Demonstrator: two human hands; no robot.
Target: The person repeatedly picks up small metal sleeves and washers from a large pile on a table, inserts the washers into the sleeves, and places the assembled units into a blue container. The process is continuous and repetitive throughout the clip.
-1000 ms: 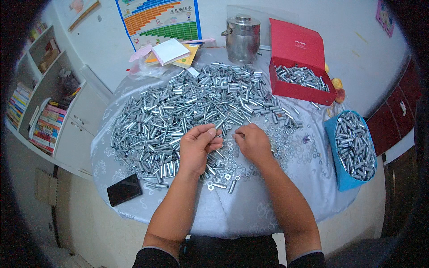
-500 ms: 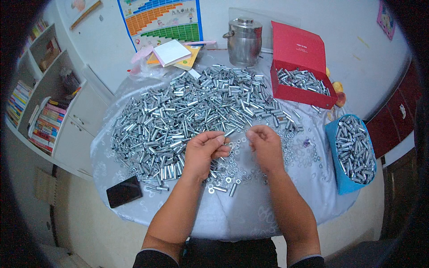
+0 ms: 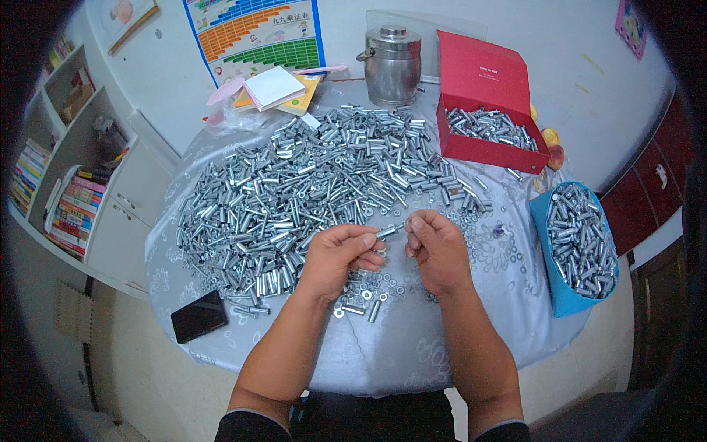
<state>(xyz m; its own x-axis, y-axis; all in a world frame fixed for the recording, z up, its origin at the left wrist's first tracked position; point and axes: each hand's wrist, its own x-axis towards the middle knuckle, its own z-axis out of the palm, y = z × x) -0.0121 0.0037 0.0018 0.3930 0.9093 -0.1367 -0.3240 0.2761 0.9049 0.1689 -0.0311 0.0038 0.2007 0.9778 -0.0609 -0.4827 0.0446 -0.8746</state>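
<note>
My left hand (image 3: 342, 258) and my right hand (image 3: 438, 247) are raised just above the round table's near half, fingertips almost meeting. Between them they hold a short silver metal sleeve (image 3: 390, 230), the left fingers gripping one end and the right fingers pinching at the other. A big heap of similar silver sleeves and bolts (image 3: 309, 184) spreads over the table beyond the hands. Small washers and nuts (image 3: 368, 291) lie scattered on the cloth under and beside the hands.
A red box (image 3: 486, 151) with metal parts stands at the back right, a blue box (image 3: 563, 295) full of parts at the right edge. A steel pot (image 3: 392, 66), notebooks (image 3: 276, 87) and a black phone (image 3: 197, 315) also sit on the grey tablecloth (image 3: 412, 346).
Both hands have lifted off the pile of parts and drawn together, now holding a metal sleeve between their fingertips.
</note>
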